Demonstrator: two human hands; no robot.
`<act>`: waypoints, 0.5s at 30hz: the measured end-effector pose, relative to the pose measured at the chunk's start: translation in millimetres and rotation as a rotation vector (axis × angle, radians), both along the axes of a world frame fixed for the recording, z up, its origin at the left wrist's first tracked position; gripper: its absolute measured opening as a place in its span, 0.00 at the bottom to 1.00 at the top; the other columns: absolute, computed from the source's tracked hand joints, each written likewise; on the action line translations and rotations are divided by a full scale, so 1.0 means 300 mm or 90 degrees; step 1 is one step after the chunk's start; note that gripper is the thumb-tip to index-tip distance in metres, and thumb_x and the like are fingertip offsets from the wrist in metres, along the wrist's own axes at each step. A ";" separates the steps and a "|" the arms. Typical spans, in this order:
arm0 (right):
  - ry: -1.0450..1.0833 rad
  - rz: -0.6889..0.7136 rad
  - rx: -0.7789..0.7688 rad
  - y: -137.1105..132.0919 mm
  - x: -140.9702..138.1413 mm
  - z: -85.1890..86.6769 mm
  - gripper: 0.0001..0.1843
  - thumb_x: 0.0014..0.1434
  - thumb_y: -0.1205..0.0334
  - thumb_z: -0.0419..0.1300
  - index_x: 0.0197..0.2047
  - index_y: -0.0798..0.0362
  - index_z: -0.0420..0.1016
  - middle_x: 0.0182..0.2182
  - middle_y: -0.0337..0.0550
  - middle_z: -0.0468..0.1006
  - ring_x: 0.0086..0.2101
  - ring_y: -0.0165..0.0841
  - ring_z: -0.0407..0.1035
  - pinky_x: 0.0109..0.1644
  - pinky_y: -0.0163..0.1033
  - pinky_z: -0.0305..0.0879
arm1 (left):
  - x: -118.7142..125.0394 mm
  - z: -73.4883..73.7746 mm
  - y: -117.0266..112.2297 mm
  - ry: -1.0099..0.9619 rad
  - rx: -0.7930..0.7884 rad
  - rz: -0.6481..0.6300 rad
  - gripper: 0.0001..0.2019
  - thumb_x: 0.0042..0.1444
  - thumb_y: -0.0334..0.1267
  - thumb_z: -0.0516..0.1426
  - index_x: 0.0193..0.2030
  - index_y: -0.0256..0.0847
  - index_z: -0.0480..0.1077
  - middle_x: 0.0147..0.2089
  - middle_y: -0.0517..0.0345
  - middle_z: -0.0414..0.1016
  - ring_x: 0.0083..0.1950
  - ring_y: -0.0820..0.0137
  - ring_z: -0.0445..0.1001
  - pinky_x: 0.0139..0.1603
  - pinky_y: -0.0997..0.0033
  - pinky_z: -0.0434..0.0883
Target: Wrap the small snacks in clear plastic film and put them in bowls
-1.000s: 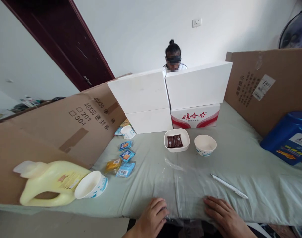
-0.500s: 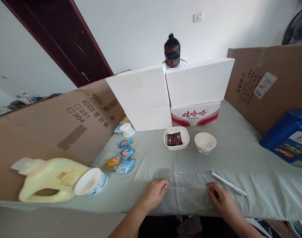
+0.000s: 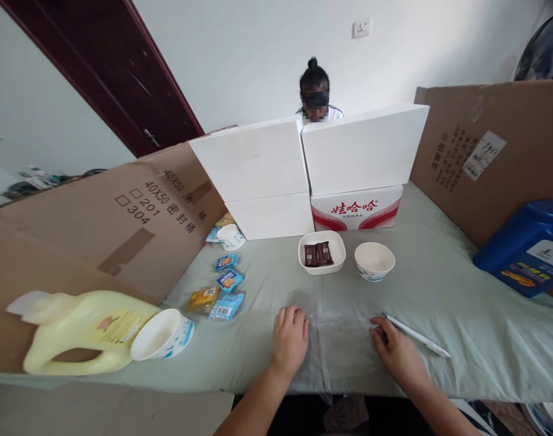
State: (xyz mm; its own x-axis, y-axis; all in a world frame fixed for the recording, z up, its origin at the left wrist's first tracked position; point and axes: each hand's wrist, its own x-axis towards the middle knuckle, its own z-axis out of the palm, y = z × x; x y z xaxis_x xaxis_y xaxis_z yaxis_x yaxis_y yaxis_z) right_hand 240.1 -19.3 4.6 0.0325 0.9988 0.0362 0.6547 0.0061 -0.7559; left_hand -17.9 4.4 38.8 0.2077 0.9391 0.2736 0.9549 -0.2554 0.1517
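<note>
A clear plastic bag (image 3: 333, 348) lies spread on the cloth in front of me, its outline faint. My left hand (image 3: 291, 339) rests palm down over its left side, fingers forward and slightly bent. At the bag's upper right corner, my right hand (image 3: 392, 345) pinches the film between thumb and fingers. Just beyond that hand lies a white pen (image 3: 417, 336). Farther back, a white square bowl (image 3: 321, 269) holds two brown-wrapped snack packets (image 3: 318, 254). To its right stands a round paper bowl (image 3: 375, 263).
Several snack packets (image 3: 226, 306) lie left, near a tilted paper bowl (image 3: 162, 336) and a yellow detergent jug (image 3: 89, 324). A blue jug (image 3: 526, 248) leans right. White boxes (image 3: 267, 215) wall off the back, with a blindfolded person (image 3: 315, 91) behind. Cardboard panels (image 3: 149, 212) flank the table.
My left hand has moved forward and turned from a pinch at the bag's edge to lying over it. My right hand has shifted slightly forward and left.
</note>
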 end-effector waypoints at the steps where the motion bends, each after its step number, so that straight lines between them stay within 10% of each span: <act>1: -0.013 0.004 -0.003 0.003 -0.004 -0.010 0.20 0.61 0.49 0.44 0.47 0.51 0.68 0.32 0.44 0.79 0.33 0.39 0.75 0.37 0.41 0.68 | 0.024 -0.008 -0.019 -0.013 0.019 -0.050 0.12 0.61 0.29 0.50 0.44 0.40 0.74 0.46 0.46 0.75 0.48 0.57 0.72 0.50 0.53 0.69; 6: -0.071 0.014 0.008 -0.001 -0.024 -0.040 0.20 0.60 0.53 0.45 0.49 0.52 0.69 0.37 0.46 0.80 0.37 0.40 0.76 0.40 0.42 0.68 | 0.130 -0.068 -0.092 -0.050 -0.080 -0.316 0.19 0.63 0.39 0.53 0.61 0.45 0.65 0.63 0.50 0.66 0.64 0.56 0.62 0.63 0.49 0.63; 10: -0.092 0.018 -0.005 0.017 -0.021 -0.027 0.20 0.60 0.53 0.47 0.51 0.52 0.68 0.33 0.44 0.79 0.35 0.39 0.75 0.38 0.41 0.68 | 0.144 -0.085 -0.091 -0.004 -0.181 -0.333 0.33 0.62 0.50 0.53 0.71 0.51 0.47 0.74 0.55 0.43 0.74 0.52 0.40 0.70 0.38 0.44; 15: -0.175 -0.042 0.042 0.069 0.021 0.001 0.19 0.64 0.58 0.43 0.50 0.53 0.69 0.38 0.47 0.79 0.36 0.39 0.75 0.39 0.42 0.67 | 0.132 -0.075 -0.082 -0.005 -0.210 -0.337 0.33 0.62 0.49 0.54 0.71 0.53 0.45 0.74 0.57 0.40 0.74 0.53 0.37 0.70 0.36 0.41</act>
